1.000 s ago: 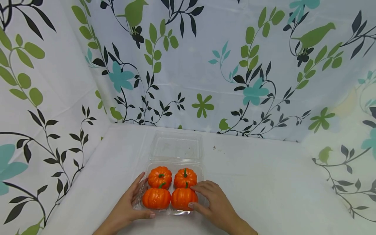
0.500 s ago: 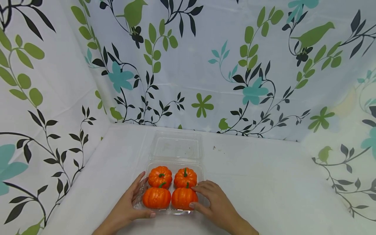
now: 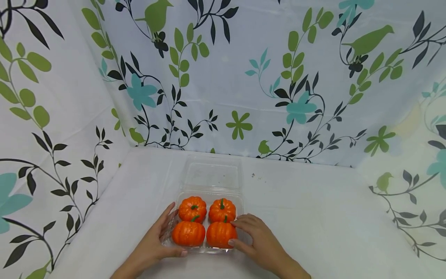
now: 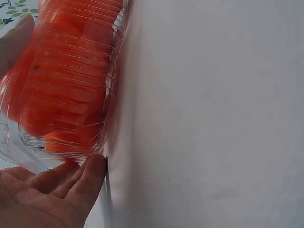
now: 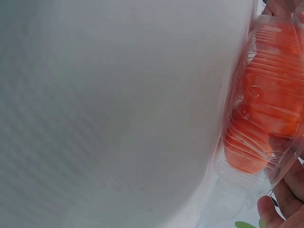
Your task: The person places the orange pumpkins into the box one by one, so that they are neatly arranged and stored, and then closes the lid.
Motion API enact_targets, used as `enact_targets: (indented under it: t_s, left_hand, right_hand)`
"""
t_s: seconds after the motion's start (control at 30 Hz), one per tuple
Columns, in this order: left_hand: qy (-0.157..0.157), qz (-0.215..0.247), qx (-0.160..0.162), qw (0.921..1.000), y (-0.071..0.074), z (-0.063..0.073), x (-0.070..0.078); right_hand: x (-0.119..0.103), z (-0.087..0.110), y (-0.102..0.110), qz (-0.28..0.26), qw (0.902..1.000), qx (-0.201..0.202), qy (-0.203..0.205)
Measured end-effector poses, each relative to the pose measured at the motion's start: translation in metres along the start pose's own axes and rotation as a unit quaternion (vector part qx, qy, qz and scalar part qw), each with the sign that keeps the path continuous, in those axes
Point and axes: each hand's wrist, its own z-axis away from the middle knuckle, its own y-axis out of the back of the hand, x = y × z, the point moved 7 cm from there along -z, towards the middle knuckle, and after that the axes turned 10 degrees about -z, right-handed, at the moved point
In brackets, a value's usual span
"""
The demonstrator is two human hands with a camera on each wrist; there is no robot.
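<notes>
Several small orange toy pumpkins with green stems sit in an open clear plastic clamshell container (image 3: pixel 216 251), among them a front left pumpkin (image 3: pixel 188 234) and a back right pumpkin (image 3: pixel 222 211). My left hand (image 3: pixel 153 240) grips the container's left side, thumb along the front rim, fingers behind the side wall. In the left wrist view, its fingertips (image 4: pixel 95 166) lie right at the ribbed wall. My right hand (image 3: pixel 258 242) reaches over the right rim and holds the front right pumpkin (image 3: pixel 221 235) between thumb and fingers. Their undersides are hidden in the head view.
The container's clear lid (image 3: pixel 211 174) lies folded back behind it. Small dark specks (image 3: pixel 257 176) dot the white table (image 3: pixel 313 217) to the right of the lid. A leaf-and-bird patterned curtain (image 3: pixel 223 77) closes off the back and sides.
The container, pumpkins and both hands have shifted slightly to the right in the head view. Both hands keep nearly the same grip.
</notes>
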Motion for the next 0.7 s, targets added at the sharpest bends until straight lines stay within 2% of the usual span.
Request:
enact_targets:
  t_s: [0.17,0.37,0.7]
  left_hand:
    - [-0.007,-0.002,-0.002,1.0000,0.0007,-0.0033,0.0028]
    - [-0.017,0.020,-0.012,0.9996,-0.0027,-0.0061,0.0056]
    - [-0.018,0.024,-0.017,0.9994,-0.0032,-0.0065,0.0061]
  right_hand:
    - [0.0000,0.0002,0.0012,-0.007,1.0000,0.005,-0.001]
    - [0.0038,0.0013,0.0033,-0.002,0.9999,0.011,-0.011]
    - [0.0049,0.0025,0.0054,-0.006,0.9998,0.014,-0.013]
